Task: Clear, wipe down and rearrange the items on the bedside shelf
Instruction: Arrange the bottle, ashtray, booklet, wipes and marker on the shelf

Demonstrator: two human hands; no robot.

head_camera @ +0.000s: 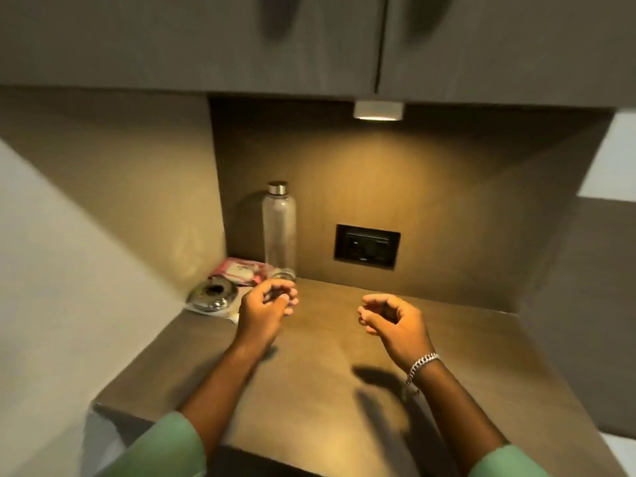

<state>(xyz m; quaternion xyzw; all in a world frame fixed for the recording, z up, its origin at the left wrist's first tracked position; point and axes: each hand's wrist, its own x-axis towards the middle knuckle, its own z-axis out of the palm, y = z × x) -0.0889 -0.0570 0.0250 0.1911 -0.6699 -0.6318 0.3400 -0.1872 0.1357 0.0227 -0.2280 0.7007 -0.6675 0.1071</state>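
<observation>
Wood shelf [344, 390] in a lit nook, still cluttered in the back left corner: clear bottle [279, 228], pink packet [241, 270], shiny metal dish [215, 293]. Left hand [266, 309] and right hand [392, 321] hover with loosely curled fingers, each grip empty. Looks like clearing is just starting; left should probably go for the bottle next.

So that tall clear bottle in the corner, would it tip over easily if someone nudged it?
Probably, yes. The bottle is tall and narrow on a small base, so a push near its metal cap would likely topple it. It looks empty, so it is probably light and easy to shift. Its smooth, clear wall may be a little slippery.
</observation>
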